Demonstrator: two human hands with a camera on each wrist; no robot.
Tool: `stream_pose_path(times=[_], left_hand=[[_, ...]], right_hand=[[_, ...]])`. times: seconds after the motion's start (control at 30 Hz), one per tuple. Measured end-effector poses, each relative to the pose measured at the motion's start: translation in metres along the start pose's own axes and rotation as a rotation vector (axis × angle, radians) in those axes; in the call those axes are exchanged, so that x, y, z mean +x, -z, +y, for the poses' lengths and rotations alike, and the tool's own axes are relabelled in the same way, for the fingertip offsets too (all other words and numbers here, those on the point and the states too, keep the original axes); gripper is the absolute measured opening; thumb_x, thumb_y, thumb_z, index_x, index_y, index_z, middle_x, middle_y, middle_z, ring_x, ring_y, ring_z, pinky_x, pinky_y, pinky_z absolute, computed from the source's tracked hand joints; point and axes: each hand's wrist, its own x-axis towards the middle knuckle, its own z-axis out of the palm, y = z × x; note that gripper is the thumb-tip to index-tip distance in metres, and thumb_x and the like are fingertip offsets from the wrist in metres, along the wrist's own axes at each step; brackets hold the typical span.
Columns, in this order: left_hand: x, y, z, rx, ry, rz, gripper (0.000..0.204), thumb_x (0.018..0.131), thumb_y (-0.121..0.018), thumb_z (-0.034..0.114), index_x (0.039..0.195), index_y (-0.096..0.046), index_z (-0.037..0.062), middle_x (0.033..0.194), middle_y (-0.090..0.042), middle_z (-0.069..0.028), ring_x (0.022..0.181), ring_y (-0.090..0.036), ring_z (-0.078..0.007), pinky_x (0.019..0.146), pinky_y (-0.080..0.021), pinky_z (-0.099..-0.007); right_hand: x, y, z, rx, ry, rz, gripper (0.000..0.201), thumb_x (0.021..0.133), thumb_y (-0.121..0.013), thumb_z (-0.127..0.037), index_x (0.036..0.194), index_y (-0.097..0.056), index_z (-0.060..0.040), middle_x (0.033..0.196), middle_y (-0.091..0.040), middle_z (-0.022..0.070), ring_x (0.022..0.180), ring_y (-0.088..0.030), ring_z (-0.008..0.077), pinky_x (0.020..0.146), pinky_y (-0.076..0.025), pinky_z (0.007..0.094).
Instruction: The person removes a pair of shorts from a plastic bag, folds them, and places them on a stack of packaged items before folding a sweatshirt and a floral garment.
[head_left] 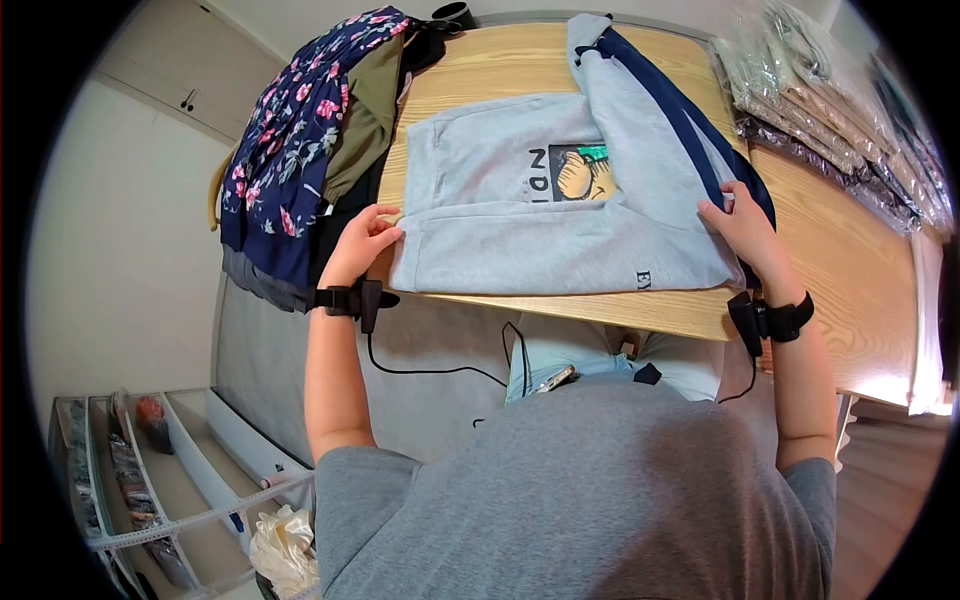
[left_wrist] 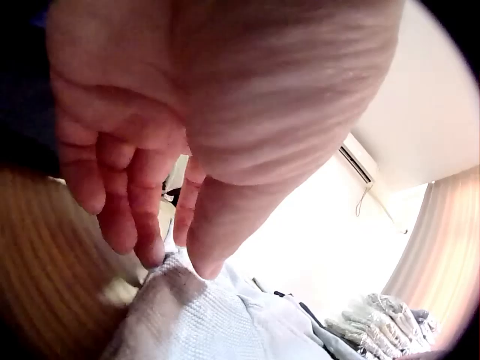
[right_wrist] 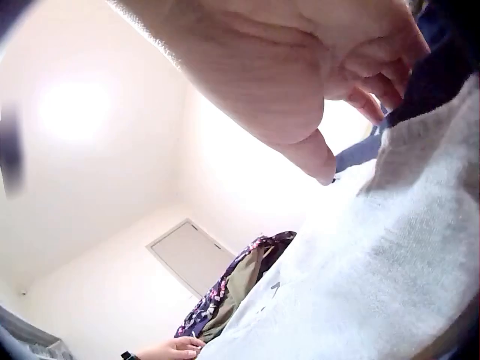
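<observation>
A light grey sweatshirt point(head_left: 500, 245) lies partly folded on the wooden table, its near side turned inward over the body. Part of a picture print point(head_left: 580, 175) and dark letters show on it. The grey sleeve with a navy panel point(head_left: 660, 105) stretches toward the far edge. At the ribbed hem on the left, my left hand point(head_left: 362, 242) pinches the cloth's edge between thumb and fingers, as the left wrist view also shows. Over at the right end, my right hand point(head_left: 748, 235) grips the cloth beside the navy panel, thumb on the grey side; its fingertips are partly hidden.
Clothes, including a floral navy garment point(head_left: 290, 150) and an olive one point(head_left: 365, 130), are heaped at the table's left. Plastic-wrapped garments point(head_left: 820, 120) are stacked at the right. A compartmented organizer point(head_left: 190, 470) stands at lower left. Cables hang from both wrist straps.
</observation>
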Motion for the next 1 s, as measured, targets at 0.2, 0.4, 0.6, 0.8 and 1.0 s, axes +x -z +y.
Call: stream_pose_path(times=[0.2, 0.4, 0.6, 0.8, 1.0], left_hand=[[-0.010, 0.000, 0.004, -0.131, 0.039, -0.013, 0.028, 0.081, -0.063, 0.005, 0.109, -0.058, 0.0031, 0.080, -0.055, 0.0033, 0.075, -0.050, -0.0053, 0.069, -0.042, -0.0197], [-0.018, -0.006, 0.005, -0.408, 0.127, 0.048, 0.031, 0.079, -0.063, 0.002, 0.110, -0.059, 0.0016, 0.086, -0.056, 0.0025, 0.078, -0.050, -0.0054, 0.073, -0.042, -0.0195], [-0.030, -0.015, 0.022, -0.425, 0.030, 0.046, 0.038, 0.077, -0.064, 0.000, 0.114, -0.058, -0.0001, 0.093, -0.059, -0.0008, 0.082, -0.052, -0.0060, 0.076, -0.042, -0.0193], [-0.032, -0.014, 0.020, -0.291, 0.026, 0.254, 0.029, 0.078, -0.065, 0.002, 0.107, -0.063, -0.0006, 0.092, -0.063, -0.0019, 0.082, -0.054, -0.0069, 0.076, -0.042, -0.0189], [-0.027, -0.014, 0.012, -0.355, 0.042, 0.204, 0.028, 0.080, -0.064, 0.004, 0.107, -0.062, -0.0012, 0.093, -0.063, -0.0012, 0.083, -0.054, -0.0063, 0.076, -0.041, -0.0185]], right_hand=[[-0.004, 0.000, -0.004, 0.264, 0.016, -0.045, 0.046, 0.076, -0.068, -0.023, 0.113, -0.051, -0.0015, 0.087, -0.056, 0.0084, 0.073, -0.052, 0.0151, 0.068, -0.042, 0.0253], [0.001, 0.005, 0.018, 0.605, -0.087, -0.201, 0.018, 0.077, -0.066, -0.010, 0.093, -0.064, -0.0027, 0.083, -0.058, -0.0013, 0.073, -0.049, 0.0059, 0.069, -0.039, 0.0193], [-0.001, 0.006, 0.021, 0.660, -0.131, -0.220, 0.019, 0.079, -0.066, -0.012, 0.094, -0.066, -0.0009, 0.084, -0.061, -0.0010, 0.075, -0.050, 0.0060, 0.070, -0.039, 0.0189], [-0.002, 0.007, 0.022, 0.684, -0.137, -0.235, 0.019, 0.079, -0.065, -0.011, 0.095, -0.066, -0.0010, 0.085, -0.061, -0.0009, 0.075, -0.051, 0.0059, 0.071, -0.040, 0.0193], [-0.004, 0.006, 0.022, 0.692, -0.147, -0.242, 0.018, 0.080, -0.065, -0.011, 0.095, -0.066, -0.0011, 0.085, -0.061, -0.0007, 0.076, -0.051, 0.0063, 0.071, -0.040, 0.0194]])
